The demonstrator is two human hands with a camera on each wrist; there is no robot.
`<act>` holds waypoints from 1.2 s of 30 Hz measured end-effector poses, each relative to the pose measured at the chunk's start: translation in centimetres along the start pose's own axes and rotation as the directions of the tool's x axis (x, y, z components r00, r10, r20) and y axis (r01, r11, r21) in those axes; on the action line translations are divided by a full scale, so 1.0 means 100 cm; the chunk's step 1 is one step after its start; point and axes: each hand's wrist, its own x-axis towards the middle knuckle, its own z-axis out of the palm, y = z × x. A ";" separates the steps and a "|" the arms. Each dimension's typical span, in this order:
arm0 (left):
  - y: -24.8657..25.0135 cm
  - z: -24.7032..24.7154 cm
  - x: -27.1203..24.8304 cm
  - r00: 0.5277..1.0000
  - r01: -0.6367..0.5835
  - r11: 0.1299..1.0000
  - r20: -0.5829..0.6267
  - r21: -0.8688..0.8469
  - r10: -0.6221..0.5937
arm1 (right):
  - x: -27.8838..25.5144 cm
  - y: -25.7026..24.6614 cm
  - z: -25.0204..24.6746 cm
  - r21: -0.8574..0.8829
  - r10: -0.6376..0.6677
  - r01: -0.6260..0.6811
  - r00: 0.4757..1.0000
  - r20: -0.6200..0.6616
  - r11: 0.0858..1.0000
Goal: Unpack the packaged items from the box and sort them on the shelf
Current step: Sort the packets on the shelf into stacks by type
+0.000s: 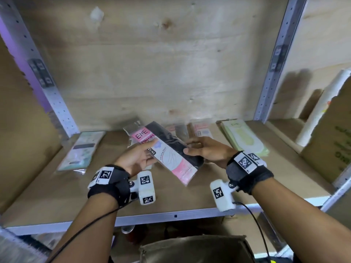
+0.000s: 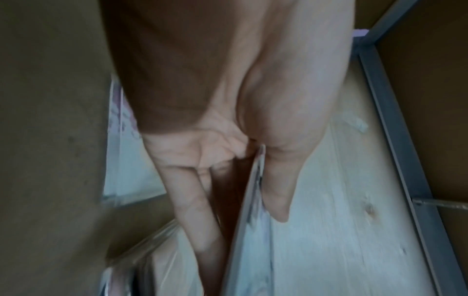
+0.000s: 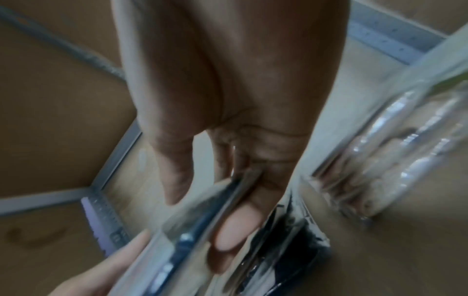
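A long stocking pack (image 1: 171,154), pink and white card with black fabric under clear film, hangs slanted above the wooden shelf (image 1: 190,198). My left hand (image 1: 150,150) pinches its left edge, thumb on top and fingers underneath. My right hand (image 1: 187,149) grips the black right edge in the same way. In the left wrist view the pack (image 2: 250,260) shows edge-on between the thumb and fingers of my left hand (image 2: 243,230). The right wrist view is blurred; there my right hand (image 3: 202,218) pinches the shiny pack (image 3: 177,250).
On the shelf lie a teal pack (image 1: 83,150) at the left, pink packs (image 1: 201,130) at the back and a green pack (image 1: 245,137) at the right. A cardboard box (image 1: 330,145) and a white roll (image 1: 319,114) stand at far right. A brown box (image 1: 195,249) sits below.
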 end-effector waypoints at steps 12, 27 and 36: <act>0.009 -0.005 0.020 0.931 -0.065 0.959 -0.329 0.276 0.158 | -0.015 0.025 -0.030 -0.004 -0.043 0.043 0.999 -0.001 0.999; 0.012 -0.013 0.014 0.936 -0.088 0.864 -0.254 0.496 0.242 | -0.020 0.018 -0.049 -0.131 -0.086 0.094 0.994 0.068 0.987; 0.014 -0.018 0.011 0.930 -0.165 0.956 -0.285 0.245 0.233 | -0.017 0.014 -0.049 -0.001 -0.082 0.082 0.995 0.059 0.997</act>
